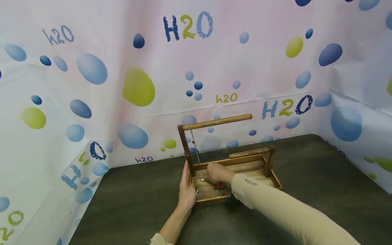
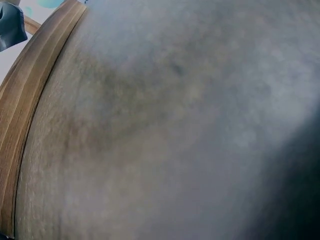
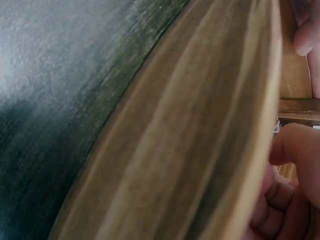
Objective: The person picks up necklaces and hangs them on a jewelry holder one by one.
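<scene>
Judging by how the pieces lay, we took the work with the chains to be at an early stage. One hanging chain (image 1: 194,144) was already up, draped from the left end of the upper bar (image 1: 220,121), near the left post (image 1: 186,149). We saw no other piece on that bar and none on the lower bar (image 1: 249,153).

What seemed left was down in the tray (image 1: 251,167), which stood on the bench (image 1: 134,197). We made out a round piece (image 1: 202,179) just beside the right hand (image 1: 218,173), a corner heap (image 1: 198,194) at the front left and a front heap (image 1: 220,193) below the knuckles. These were too small for us to count or sort.

The right hand was inside the tray, fingers bent down and inward. The right wrist view showed curled fingers behind the tray's wall, but we could not tell whether they pinched a piece, so the next hanging did not look ready to us. The left hand (image 1: 186,197) lay along the tray's left end, its fingers straight and touching the wood, apparently to steady it.
</scene>
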`<action>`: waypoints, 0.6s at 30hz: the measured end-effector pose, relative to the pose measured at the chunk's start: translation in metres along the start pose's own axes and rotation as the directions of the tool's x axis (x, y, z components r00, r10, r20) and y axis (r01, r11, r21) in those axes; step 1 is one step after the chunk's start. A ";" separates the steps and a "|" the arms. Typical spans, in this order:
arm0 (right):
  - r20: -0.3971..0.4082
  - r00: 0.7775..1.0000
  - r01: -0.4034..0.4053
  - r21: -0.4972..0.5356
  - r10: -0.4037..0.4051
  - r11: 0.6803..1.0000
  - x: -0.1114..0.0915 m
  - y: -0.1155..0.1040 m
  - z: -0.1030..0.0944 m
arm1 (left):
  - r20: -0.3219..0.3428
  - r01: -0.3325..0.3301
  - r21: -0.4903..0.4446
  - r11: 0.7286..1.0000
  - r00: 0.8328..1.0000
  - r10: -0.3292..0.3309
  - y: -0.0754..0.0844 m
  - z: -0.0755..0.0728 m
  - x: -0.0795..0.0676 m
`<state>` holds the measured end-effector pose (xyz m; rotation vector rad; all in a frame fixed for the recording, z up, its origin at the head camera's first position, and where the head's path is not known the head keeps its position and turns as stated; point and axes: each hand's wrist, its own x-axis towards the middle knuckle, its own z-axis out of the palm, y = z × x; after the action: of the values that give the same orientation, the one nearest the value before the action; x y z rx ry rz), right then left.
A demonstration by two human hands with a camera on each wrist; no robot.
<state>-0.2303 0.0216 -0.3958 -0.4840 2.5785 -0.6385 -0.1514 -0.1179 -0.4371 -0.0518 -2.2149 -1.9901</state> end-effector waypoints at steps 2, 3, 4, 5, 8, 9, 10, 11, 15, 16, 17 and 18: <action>-0.005 1.000 0.021 0.013 -0.021 1.000 0.001 0.003 -0.002 | 0.002 -0.004 0.013 1.000 1.000 0.004 0.001 0.001 0.002; -0.013 0.999 0.030 0.034 -0.029 0.999 0.002 0.004 -0.003 | 0.004 -0.004 0.019 1.000 1.000 0.004 0.003 0.001 0.003; -0.014 0.999 0.036 0.058 -0.035 0.998 0.002 0.006 -0.001 | 0.006 -0.002 0.023 1.000 1.000 0.002 0.002 0.002 0.001; -0.017 0.999 0.040 0.084 -0.038 0.996 0.002 0.008 0.000 | 0.007 0.001 0.023 1.000 1.000 -0.002 0.001 0.002 0.000; -0.038 0.998 0.060 0.181 -0.054 0.982 0.001 0.010 -0.002 | 0.012 -0.005 0.018 1.000 1.000 0.005 0.001 0.002 0.000; -0.041 0.997 0.066 0.219 -0.059 0.973 0.000 0.010 -0.003 | 0.013 -0.006 0.016 1.000 1.000 0.006 0.001 0.002 0.001; -0.036 0.997 0.077 0.253 -0.071 0.964 -0.001 0.010 -0.006 | 0.012 -0.008 0.018 1.000 1.000 0.008 0.001 0.003 0.002; -0.022 0.996 0.084 0.309 -0.081 0.947 -0.003 0.010 -0.008 | 0.011 -0.003 0.020 1.000 1.000 0.003 0.002 0.002 0.002; -0.011 0.984 0.165 0.433 -0.178 0.886 -0.009 0.008 -0.013 | 0.005 0.015 0.027 1.000 1.000 -0.015 0.001 0.002 0.003; -0.028 0.977 0.201 0.431 -0.209 0.880 -0.010 0.008 -0.013 | 0.006 0.020 0.025 0.999 1.000 -0.020 0.001 0.002 0.003; -0.050 0.970 0.237 0.424 -0.239 0.874 -0.011 0.008 -0.013 | 0.006 0.023 0.024 0.999 1.000 -0.023 0.000 0.002 0.003; -0.082 0.959 0.280 0.396 -0.270 0.875 -0.012 0.009 -0.013 | 0.007 0.026 0.021 0.999 1.000 -0.026 0.000 0.002 0.002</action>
<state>-0.2280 0.0385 -0.3860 -0.7073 2.3219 -1.2516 -0.1538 -0.1159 -0.4374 -0.0273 -2.2519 -1.9824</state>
